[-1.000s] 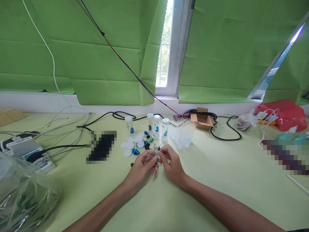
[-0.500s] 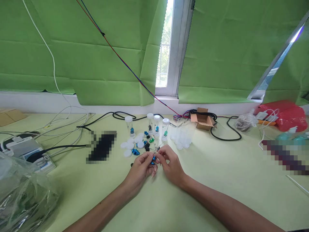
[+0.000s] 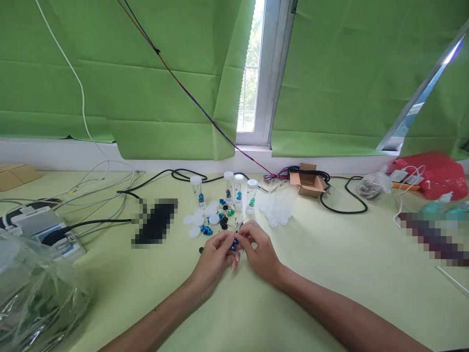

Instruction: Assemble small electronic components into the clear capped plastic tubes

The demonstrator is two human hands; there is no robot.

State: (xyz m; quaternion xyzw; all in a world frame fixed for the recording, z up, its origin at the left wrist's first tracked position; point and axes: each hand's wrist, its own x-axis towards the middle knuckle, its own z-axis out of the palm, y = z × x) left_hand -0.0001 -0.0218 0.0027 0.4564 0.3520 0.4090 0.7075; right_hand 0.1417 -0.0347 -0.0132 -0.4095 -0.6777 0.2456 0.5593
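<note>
Near the middle of the table, my left hand (image 3: 214, 259) pinches a small shiny blue part with thin wire leads (image 3: 235, 241). From the other side my right hand (image 3: 262, 252) meets it, thumb and forefinger closed on the same part's thin leads. The fingertips hide much of the piece. Just beyond the hands lie loose blue parts (image 3: 206, 230), black round parts (image 3: 223, 223) and green parts (image 3: 230, 213), several with wire leads. White round caps (image 3: 195, 231) are scattered to their left. Behind stand capped clear tubes (image 3: 252, 196) holding blue, black or green parts.
Uncapped clear tubes (image 3: 278, 211) are grouped right of the capped ones. An open cardboard box (image 3: 310, 186) and black cable (image 3: 344, 211) lie farther back. At left are a power strip (image 3: 69, 244) and a clear plastic bag (image 3: 40, 293); a red bag (image 3: 436, 176) is at right.
Both hands stay together in almost the same place. The blue part and its leads have shifted slightly between the fingers.
</note>
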